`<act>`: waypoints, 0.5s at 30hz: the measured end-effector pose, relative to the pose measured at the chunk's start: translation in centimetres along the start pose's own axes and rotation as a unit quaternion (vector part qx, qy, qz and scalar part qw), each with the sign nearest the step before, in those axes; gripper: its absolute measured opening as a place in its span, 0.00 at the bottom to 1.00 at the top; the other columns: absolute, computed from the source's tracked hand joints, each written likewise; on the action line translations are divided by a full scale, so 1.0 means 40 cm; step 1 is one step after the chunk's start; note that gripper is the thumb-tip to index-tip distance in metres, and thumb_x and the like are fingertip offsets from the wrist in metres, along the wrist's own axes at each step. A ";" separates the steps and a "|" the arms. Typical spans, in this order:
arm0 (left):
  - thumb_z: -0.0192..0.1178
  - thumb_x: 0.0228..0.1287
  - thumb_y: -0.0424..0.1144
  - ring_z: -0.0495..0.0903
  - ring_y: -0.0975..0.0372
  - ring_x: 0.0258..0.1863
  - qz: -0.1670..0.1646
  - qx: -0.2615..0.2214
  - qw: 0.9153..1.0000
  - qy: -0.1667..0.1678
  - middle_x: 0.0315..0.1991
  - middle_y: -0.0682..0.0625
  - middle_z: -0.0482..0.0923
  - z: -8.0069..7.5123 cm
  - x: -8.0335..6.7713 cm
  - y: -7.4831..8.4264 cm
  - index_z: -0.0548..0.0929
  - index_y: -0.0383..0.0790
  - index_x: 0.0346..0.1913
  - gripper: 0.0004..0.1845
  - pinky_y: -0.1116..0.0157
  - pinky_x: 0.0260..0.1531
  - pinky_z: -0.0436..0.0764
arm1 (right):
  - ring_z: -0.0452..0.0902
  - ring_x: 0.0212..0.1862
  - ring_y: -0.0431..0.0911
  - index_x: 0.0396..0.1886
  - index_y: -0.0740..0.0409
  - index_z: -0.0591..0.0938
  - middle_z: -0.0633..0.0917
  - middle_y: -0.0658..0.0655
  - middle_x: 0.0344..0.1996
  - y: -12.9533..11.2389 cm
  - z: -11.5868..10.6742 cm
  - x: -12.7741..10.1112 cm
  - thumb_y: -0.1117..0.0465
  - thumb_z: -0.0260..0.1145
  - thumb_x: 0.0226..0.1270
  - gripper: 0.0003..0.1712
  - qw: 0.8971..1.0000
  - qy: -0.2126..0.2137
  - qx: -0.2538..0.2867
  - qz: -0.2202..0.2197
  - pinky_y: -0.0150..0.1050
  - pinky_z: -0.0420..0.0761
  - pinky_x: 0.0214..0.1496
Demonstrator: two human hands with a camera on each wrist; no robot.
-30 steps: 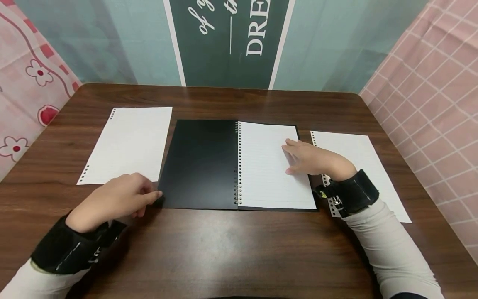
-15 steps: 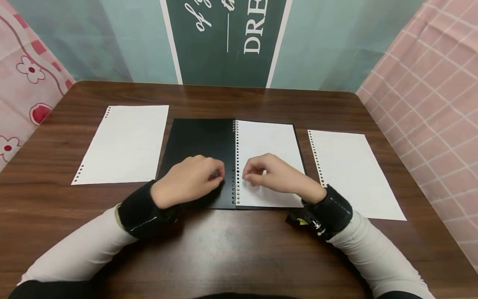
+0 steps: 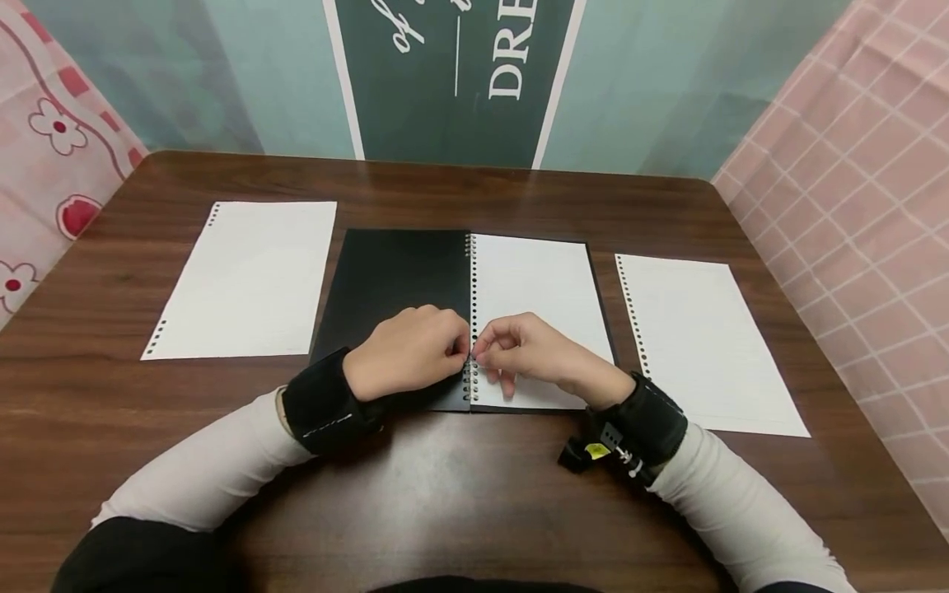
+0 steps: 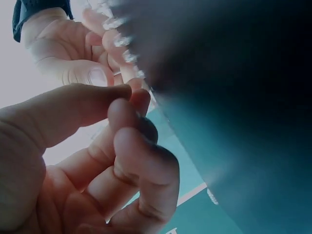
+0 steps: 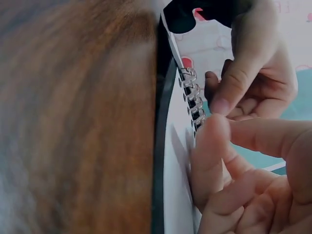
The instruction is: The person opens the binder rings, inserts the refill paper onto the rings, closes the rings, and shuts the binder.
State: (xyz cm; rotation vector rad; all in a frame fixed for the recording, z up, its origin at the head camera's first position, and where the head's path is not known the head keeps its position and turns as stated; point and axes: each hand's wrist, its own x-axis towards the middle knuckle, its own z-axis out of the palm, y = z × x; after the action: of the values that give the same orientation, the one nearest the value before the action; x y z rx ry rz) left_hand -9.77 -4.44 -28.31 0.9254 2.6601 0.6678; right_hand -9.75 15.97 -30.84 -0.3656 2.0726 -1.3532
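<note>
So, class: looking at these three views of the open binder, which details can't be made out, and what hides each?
- Head view: the lower rings, covered by the left hand and right hand.
- Head view: the wall sign, its lettering cut off by the top edge.
- Left wrist view: the black cover, blurred, too near the lens.
- Right wrist view: the table, a brown blur.

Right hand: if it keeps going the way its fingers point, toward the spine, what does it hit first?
Right hand points left at the binder rings; its fingertips already look to be on them. Just past them: the left hand fingertips, then the black cover. Depth unclear.
</note>
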 end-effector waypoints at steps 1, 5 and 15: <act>0.57 0.64 0.31 0.65 0.64 0.18 0.002 -0.001 1.000 -0.001 0.16 0.57 0.65 0.002 0.002 -0.003 0.83 0.48 0.23 0.13 0.70 0.16 0.61 | 0.77 0.16 0.43 0.43 0.68 0.80 0.80 0.54 0.21 0.002 -0.002 0.002 0.70 0.56 0.70 0.09 1.000 -0.007 0.003 0.005 0.32 0.75 0.24; 0.56 0.63 0.29 0.64 0.65 0.19 0.007 -0.005 1.000 -0.010 0.15 0.58 0.62 0.008 0.006 -0.010 0.81 0.49 0.21 0.14 0.70 0.17 0.60 | 0.79 0.17 0.43 0.44 0.66 0.81 0.81 0.53 0.22 0.002 -0.006 0.004 0.69 0.57 0.69 0.09 0.999 -0.026 -0.010 0.017 0.30 0.70 0.23; 0.55 0.58 0.27 0.60 0.66 0.18 0.020 -0.009 0.999 -0.023 0.15 0.59 0.57 0.020 0.006 -0.009 0.73 0.48 0.16 0.16 0.70 0.17 0.56 | 0.81 0.17 0.43 0.39 0.66 0.80 0.78 0.52 0.19 -0.001 0.005 0.008 0.69 0.60 0.69 0.04 0.998 -0.040 -0.038 0.014 0.29 0.68 0.21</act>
State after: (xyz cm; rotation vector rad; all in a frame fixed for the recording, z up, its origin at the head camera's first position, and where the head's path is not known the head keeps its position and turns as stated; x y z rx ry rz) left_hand -9.86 -4.27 -29.20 0.9790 2.5969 0.6704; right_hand -9.87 15.62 -30.97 -0.4146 2.0590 -1.2271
